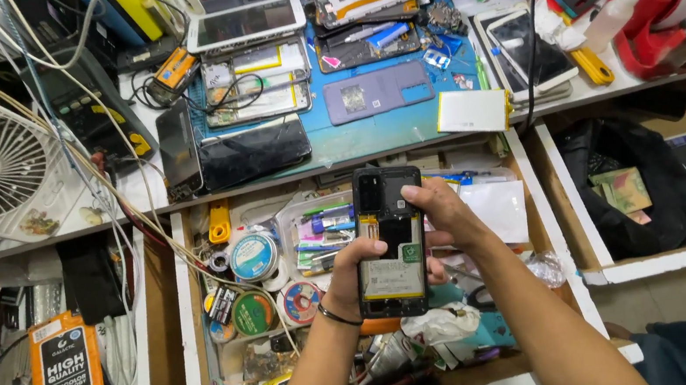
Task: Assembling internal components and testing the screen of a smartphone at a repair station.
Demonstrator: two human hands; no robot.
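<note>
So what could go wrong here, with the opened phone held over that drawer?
The phone has its back off, and the left hand and right hand grip only its edges. A slip could drop it into the cluttered drawer. Fingers near the exposed battery might also press or contaminate internals.

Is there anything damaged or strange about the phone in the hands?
Yes. The phone held by the left hand and right hand above the open drawer has no back cover, so its battery and inner parts are exposed. A purple back cover lies apart on the bench.
</note>
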